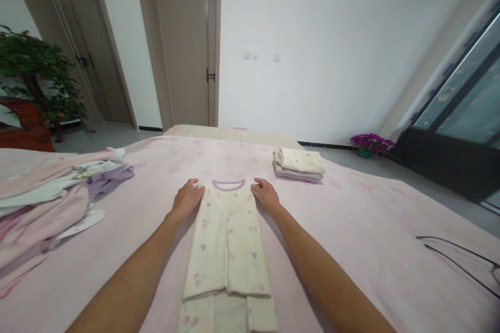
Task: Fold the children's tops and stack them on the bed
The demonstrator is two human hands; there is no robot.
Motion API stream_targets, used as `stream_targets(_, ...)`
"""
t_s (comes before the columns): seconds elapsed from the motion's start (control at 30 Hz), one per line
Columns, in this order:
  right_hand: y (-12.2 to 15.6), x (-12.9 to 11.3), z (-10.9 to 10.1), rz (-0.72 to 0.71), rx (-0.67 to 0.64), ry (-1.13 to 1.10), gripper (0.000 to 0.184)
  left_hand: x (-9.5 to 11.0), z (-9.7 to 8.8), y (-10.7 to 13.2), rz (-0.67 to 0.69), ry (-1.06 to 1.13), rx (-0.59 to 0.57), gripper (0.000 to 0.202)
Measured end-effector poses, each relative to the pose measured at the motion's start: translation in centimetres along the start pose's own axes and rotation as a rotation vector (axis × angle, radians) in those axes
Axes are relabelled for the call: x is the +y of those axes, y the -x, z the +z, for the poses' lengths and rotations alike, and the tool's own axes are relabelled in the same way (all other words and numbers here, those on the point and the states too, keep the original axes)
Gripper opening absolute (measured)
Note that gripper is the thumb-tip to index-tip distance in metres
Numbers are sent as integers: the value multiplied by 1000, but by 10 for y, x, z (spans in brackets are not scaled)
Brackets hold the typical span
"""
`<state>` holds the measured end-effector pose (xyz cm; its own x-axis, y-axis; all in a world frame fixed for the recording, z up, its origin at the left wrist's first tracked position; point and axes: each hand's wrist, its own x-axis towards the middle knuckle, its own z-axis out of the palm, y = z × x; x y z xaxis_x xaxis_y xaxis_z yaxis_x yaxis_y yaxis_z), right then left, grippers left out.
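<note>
A cream long-sleeved child's top (pixel 242 234) with a small cherry and heart print and a lilac neckband lies flat in front of me. Its sides and sleeves are folded in to the middle, making a long narrow strip with the neck away from me. My left hand (pixel 188 197) rests at its left shoulder, thumb at the cloth edge and fingers slightly apart. At the other shoulder is my right hand (pixel 266 195), thumb and forefinger parted beside the edge. The lower end of the top runs out of view.
A pink patterned cover (pixel 351 229) lies under everything. Loose clothes (pixel 58 192) are heaped at the left. Beyond my right hand sits a stack of folded clothes (pixel 299 164). Eyeglasses (pixel 461 252) lie at the right edge. Purple flowers (pixel 373 143) stand on the floor behind.
</note>
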<state>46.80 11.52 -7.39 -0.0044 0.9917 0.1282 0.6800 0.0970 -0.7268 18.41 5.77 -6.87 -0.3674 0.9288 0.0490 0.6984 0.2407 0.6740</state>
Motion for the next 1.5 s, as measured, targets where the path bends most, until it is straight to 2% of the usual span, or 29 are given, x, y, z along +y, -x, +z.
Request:
stream_targets(0.23, -2, -9, 7, 8, 7, 94, 46, 3, 7, -9, 22, 49, 22, 50)
stream_targets(0.4, -3, -10, 12, -8, 8, 18, 47, 8, 9, -11, 46, 83, 51, 44)
stream_targets(0.6, -4, -10, 14, -39, 9, 17, 43, 10, 5, -10, 46, 20, 63, 42)
stream_targets(0.83, -3, -8, 15, -49, 4, 49, 38, 10, 13, -14, 114, -9, 65, 39)
stream_targets(0.93, -2, -8, 15, -87, 33, 175, 36, 11, 16, -13, 134, -85, 70, 33)
stream_targets(1.07, 2, -8, 15, -180, 139, 344, 34, 13, 17, -7, 189, -202, 118, 31)
stream_targets(1.2, 9, -9, 15, -376, 257, 304, 36, 15, 16, 4, 341, -325, 211, 36)
stream_targets(1.3, 13, -8, 15, -567, 227, 238, 38, 18, 13, 19, 512, -394, 228, 39)
stream_targets(1.37, 14, -7, 15, -631, 181, 221, 40, 19, 10, 34, 588, -399, 178, 41)
stream_targets(1.5, 24, -9, 12, -664, 42, 289, 48, 12, 3, 74, 748, -419, 7, 49)
